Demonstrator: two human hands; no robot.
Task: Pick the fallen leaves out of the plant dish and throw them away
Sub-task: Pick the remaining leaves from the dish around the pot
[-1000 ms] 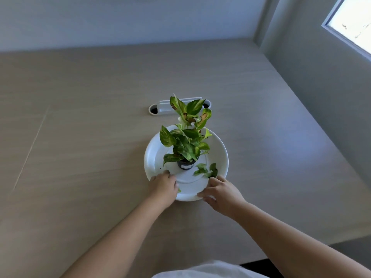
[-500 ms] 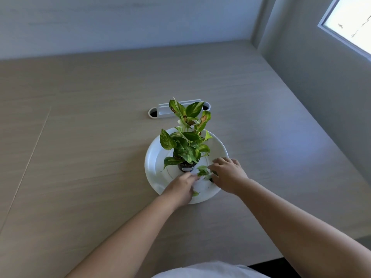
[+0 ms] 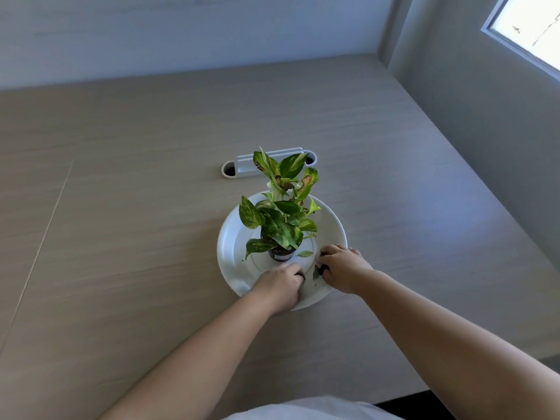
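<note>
A white round dish (image 3: 233, 247) sits mid-table with a small potted plant (image 3: 280, 219) standing in it. One loose green leaf (image 3: 304, 254) lies in the dish just right of the pot. My right hand (image 3: 344, 266) rests in the dish's near right part, fingers curled around a dark green leaf (image 3: 316, 271) at its fingertips. My left hand (image 3: 280, 284) is over the dish's near edge, fingers curled down; what it holds is hidden.
A white oval cable grommet (image 3: 242, 168) is set in the wooden table (image 3: 121, 237) behind the plant. Walls close off the far and right sides, with a window (image 3: 533, 28) at upper right. The table's near edge is by my right forearm.
Both hands moved from the dish's near rim into the dish. The leaves right of the pot were gathered by my right hand, leaving one lying loose.
</note>
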